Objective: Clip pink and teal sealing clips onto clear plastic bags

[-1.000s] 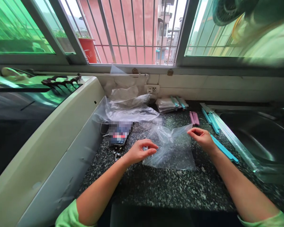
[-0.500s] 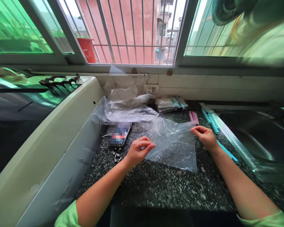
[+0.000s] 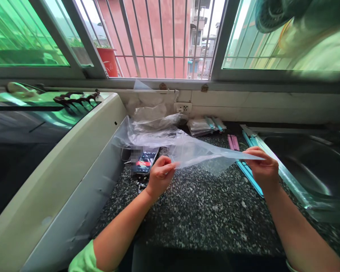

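Observation:
A clear plastic bag [image 3: 204, 155] is stretched between my two hands above the dark speckled countertop [image 3: 204, 211]. My left hand [image 3: 162, 173] pinches its near left edge, fingers closed. At the other end, my right hand [image 3: 261, 166] is closed on a corner, and a tip of plastic sticks out past the thumb. Just left of my left hand lies a phone [image 3: 147, 160] with its screen lit and a beaded strap [image 3: 141, 185] beside it. Under the bag's right part, long blue strips [image 3: 252, 179], seemingly bag clips, rest on the counter.
Crumpled clear bags [image 3: 155, 130] lie at the back left. Behind, a stack of packed bags [image 3: 202, 125] carries blue clips. Pink clips [image 3: 232, 142] sit near more blue ones [image 3: 248, 139]. A metal sink [image 3: 306, 162] bounds the right, a pale appliance side [image 3: 82, 166] the left.
The bag was lying near the counter and is now lifted and pulled out taut. My right hand has moved right with its corner; my left hand has closed on the near edge.

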The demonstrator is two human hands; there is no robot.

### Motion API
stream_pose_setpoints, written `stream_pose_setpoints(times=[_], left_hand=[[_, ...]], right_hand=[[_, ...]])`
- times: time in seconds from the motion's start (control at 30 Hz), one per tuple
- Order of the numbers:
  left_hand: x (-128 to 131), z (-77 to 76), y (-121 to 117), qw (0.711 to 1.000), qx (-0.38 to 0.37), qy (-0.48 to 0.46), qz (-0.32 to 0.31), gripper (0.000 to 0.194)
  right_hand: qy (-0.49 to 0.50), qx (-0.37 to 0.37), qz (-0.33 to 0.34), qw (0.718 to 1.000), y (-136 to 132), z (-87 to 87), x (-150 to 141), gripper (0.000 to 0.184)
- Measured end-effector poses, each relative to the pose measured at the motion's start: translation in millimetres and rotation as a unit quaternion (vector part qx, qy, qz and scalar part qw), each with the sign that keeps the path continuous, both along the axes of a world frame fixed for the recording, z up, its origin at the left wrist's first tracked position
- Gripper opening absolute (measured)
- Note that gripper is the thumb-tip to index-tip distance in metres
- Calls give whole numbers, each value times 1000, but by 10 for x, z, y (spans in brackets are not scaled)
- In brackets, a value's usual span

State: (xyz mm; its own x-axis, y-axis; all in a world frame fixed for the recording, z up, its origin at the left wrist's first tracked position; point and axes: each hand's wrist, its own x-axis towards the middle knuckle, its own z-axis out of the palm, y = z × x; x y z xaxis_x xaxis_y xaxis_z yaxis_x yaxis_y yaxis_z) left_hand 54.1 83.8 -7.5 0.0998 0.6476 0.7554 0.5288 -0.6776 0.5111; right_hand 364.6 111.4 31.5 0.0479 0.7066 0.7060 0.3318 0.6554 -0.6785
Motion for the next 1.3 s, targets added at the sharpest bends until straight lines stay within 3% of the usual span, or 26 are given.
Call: stream_pose_setpoints(times=[0.13, 0.23, 0.33, 0.47, 0.57, 0.67, 0.93, 1.13, 1.23, 1.3], left_hand=[[-30, -39, 65, 993, -99, 53, 22, 27], [-82, -9, 113, 969, -232, 86, -18, 24], [-195, 108, 113, 919, -366, 94, -113, 25], [-327, 272, 55, 826, -494, 73, -262, 41], [-288, 275, 19, 802, -525, 6, -285, 38], [-150, 196, 8, 812, -511, -53, -276, 34], [42, 0, 42, 883, -396, -166, -189, 28], [-69, 6, 76, 955, -241, -92, -144, 13], [-102, 44, 69, 969, -195, -30, -149, 12], [-105, 63, 61, 966, -204, 6, -157, 14]], right_hand=[[-93, 26, 25, 995, -50, 31, 3, 11], [-194, 19, 34, 980, 12, -21, 18, 3], [-285, 21, 25, 958, 72, -89, 22, 10], [-350, 23, -16, 936, 80, -146, 17, 14], [-373, 22, -46, 926, 75, -166, 24, 14], [-396, 25, -80, 915, 89, -183, 39, 15], [-410, 40, -130, 902, 148, -268, 56, 17], [-412, 66, -138, 898, 210, -312, 96, 19], [-415, 62, -130, 899, 232, -318, 128, 19], [-421, 38, -108, 900, 244, -313, 159, 18]])
